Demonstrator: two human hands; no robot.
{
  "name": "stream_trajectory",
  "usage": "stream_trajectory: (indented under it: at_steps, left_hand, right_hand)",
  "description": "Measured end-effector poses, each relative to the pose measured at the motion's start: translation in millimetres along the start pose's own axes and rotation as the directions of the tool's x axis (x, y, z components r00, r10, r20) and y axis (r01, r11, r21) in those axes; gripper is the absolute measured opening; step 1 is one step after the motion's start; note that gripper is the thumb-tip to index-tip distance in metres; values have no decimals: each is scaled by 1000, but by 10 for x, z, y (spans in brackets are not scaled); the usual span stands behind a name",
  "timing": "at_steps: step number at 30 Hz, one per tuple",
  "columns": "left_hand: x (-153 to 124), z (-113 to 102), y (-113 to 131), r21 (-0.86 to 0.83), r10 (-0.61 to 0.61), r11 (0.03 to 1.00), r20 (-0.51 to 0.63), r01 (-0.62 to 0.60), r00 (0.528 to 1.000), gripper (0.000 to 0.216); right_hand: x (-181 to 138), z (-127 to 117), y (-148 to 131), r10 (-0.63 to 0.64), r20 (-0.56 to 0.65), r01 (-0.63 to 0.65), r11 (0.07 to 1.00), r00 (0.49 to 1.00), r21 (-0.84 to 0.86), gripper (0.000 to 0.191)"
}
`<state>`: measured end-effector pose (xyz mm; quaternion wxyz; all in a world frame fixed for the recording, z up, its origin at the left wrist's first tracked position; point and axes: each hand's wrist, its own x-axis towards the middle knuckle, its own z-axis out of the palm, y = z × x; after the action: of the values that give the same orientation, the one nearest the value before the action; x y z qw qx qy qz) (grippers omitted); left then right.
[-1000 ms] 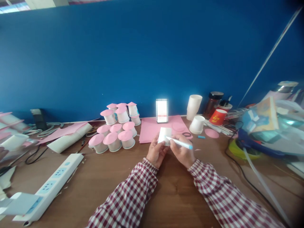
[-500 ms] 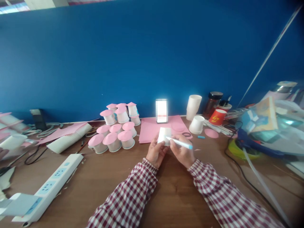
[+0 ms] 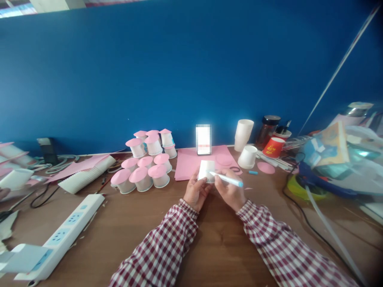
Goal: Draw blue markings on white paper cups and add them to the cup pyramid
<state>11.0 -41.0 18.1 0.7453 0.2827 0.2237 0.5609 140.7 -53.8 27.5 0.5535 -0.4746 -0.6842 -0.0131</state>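
In the head view, my left hand (image 3: 195, 192) is closed around a white paper cup (image 3: 206, 167) at the middle of the table. My right hand (image 3: 229, 190) grips a white marker with a light blue end (image 3: 229, 179), its tip at the cup's side. Whether the tip presses on the cup I cannot tell. Behind the cup lie sheets of pink paper (image 3: 187, 161), with a small upright screen (image 3: 204, 139) at their back edge. A blue marker cap (image 3: 253, 172) rests to the right, near an upside-down white cup (image 3: 248, 156).
Several white cups with pink cone tops (image 3: 140, 178) stand left of my hands. A white power strip (image 3: 64, 235) lies front left, beyond it a row of nested cups (image 3: 86, 174). A cup stack (image 3: 243, 134), red cup (image 3: 273, 147) and pink disc (image 3: 266, 168) are right.
My hands, the cup and the marker stay almost in place, with only a tiny shift of the marker. At the far left edge, another person's hand and a white cup have moved slightly.
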Motion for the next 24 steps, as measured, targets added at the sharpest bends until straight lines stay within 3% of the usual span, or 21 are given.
stream_trajectory:
  at_steps: [17, 24]
  left_hand:
    - [1, -4, 1, 4, -11, 1000, -6, 12, 1000, 64]
    - [1, 0, -5, 8, -19, 1000, -13, 19, 1000, 57]
  right_hand:
    - [6, 4, 17, 17, -22, -18, 999, 1000, -30, 10]
    - [12, 3, 8, 76, -101, -70, 996, 992, 57, 9]
